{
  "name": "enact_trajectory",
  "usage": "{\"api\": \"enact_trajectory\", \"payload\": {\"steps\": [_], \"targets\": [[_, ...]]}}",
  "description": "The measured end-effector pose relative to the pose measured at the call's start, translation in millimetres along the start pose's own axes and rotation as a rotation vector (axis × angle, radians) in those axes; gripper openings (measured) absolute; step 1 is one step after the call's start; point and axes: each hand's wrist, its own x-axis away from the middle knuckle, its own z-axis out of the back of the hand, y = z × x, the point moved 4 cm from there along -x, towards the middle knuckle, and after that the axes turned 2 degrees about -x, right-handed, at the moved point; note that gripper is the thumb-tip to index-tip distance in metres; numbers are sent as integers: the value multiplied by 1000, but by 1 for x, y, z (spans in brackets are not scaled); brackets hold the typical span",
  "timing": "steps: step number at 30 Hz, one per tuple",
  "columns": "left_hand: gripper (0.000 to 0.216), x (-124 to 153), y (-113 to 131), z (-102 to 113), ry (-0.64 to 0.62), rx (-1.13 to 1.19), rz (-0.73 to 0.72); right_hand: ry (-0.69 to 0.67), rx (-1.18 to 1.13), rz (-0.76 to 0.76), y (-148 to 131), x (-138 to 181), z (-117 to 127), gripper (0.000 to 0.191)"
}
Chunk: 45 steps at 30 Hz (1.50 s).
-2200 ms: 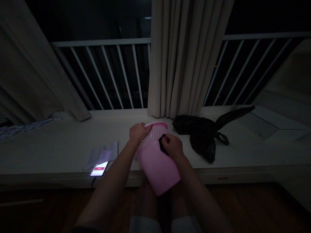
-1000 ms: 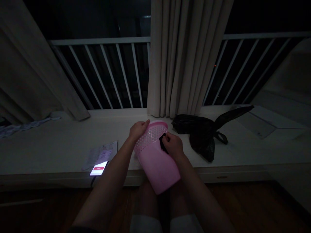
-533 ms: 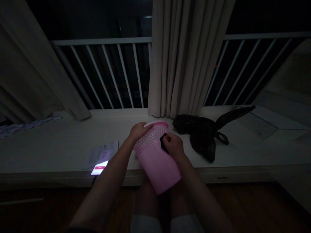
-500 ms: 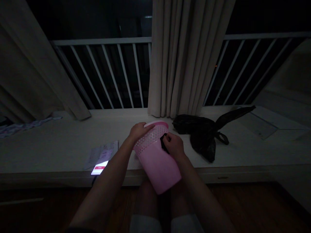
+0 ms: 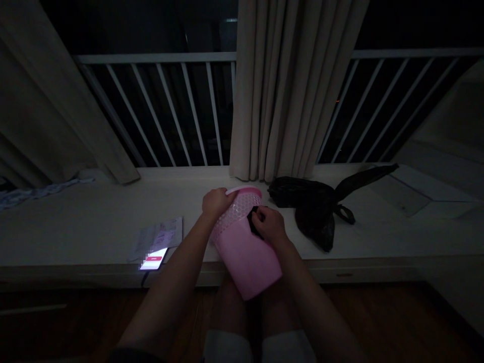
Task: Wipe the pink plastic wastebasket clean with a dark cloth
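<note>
In a dim room, a tilted pink plastic basket (image 5: 245, 257), round-rimmed with honeycomb holes in its upper part, lies above a seated person's legs, its mouth over the pale window ledge (image 5: 94, 227). The left hand (image 5: 216, 201) has its grip closed on the basket's rim. The right hand (image 5: 270, 223), fingers curled in a tight grip, pinches a small black piece of soft-looking material (image 5: 253, 229) against the basket's side. Right of it lies a knotted black plastic bag (image 5: 313, 217); left, a glowing flat screen (image 5: 156, 258) touches printed paper (image 5: 159, 236).
</note>
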Motion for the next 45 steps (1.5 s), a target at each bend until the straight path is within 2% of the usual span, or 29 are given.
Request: {"api": "enact_trajectory", "payload": {"steps": [4,11,14,22,30,37,39,43,45], "targets": [[68,3,3,1,39,-39,27,0,-15,38,0,0,-1,22],[66,2,7,1,24,-22,31,75,-22,-157,11,-3,3,25],[65,2,7,2,26,-27,38,70,-23,-142,11,-3,3,25],[66,2,8,1,43,-38,55,51,-51,17,6,-2,2,25],[68,2,6,1,31,-30,58,93,-46,-169,12,-3,4,27],[66,2,4,-2,36,-14,66,44,-62,21,3,0,1,25],[67,2,4,-2,36,-12,66,44,-57,7,3,-1,1,25],[68,3,5,0,37,-10,59,74,-40,-120,8,-2,3,27],[67,2,5,0,36,-16,58,73,-36,-122,9,-2,3,27]]}}
